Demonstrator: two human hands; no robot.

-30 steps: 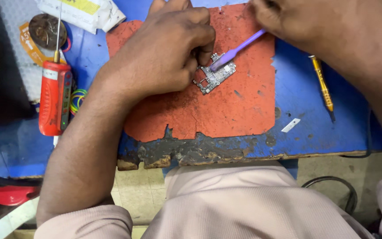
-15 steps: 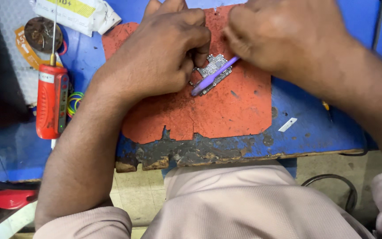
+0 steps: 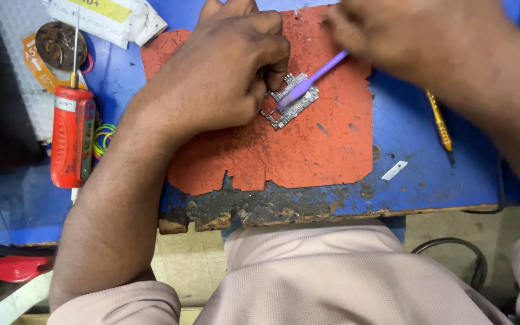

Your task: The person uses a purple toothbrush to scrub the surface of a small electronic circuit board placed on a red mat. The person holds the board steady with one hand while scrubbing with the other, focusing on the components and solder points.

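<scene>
A small circuit board [image 3: 293, 103] lies on a worn orange mat [image 3: 308, 150] on the blue bench. My left hand [image 3: 224, 72] is curled over the board's left end and pins it down with the fingertips. My right hand [image 3: 404, 33], blurred with motion, holds a purple brush-like tool [image 3: 311, 80] whose tip rests on the board's top face. Part of the board is hidden under my left fingers.
A red electric screwdriver [image 3: 72, 135] lies at the left beside coloured rubber bands [image 3: 103, 138]. A round metal part [image 3: 57, 43] and a white packet [image 3: 106, 18] sit at the back left. A yellow-handled tool [image 3: 439, 126] and a small white blade [image 3: 395, 170] lie at the right.
My right hand has drawn back up and to the right, pulling the purple tool across the board. My left hand and the board have stayed put.
</scene>
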